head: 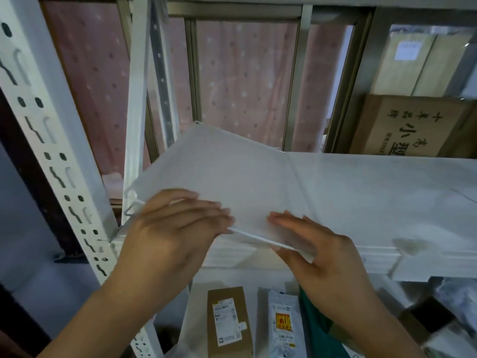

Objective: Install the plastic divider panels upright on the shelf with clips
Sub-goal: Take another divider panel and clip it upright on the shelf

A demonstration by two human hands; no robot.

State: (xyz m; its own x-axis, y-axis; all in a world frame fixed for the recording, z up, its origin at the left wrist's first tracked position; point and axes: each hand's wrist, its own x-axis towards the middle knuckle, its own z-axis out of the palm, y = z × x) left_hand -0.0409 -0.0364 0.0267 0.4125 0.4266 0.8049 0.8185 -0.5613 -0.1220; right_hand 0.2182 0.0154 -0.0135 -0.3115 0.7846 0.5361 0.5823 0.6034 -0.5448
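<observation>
Panel [232, 177] judged light, thin, flexible; near edge pinched by left hand [170, 228] and right hand [317, 251]; tilted over shelf [387, 192]

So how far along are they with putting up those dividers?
Early on, it seems. No divider stands upright on the white shelf in view. In hand: both the left hand and right hand hold a translucent panel, tilted, over the shelf's left end. Left: standing it up and clipping it.
</observation>
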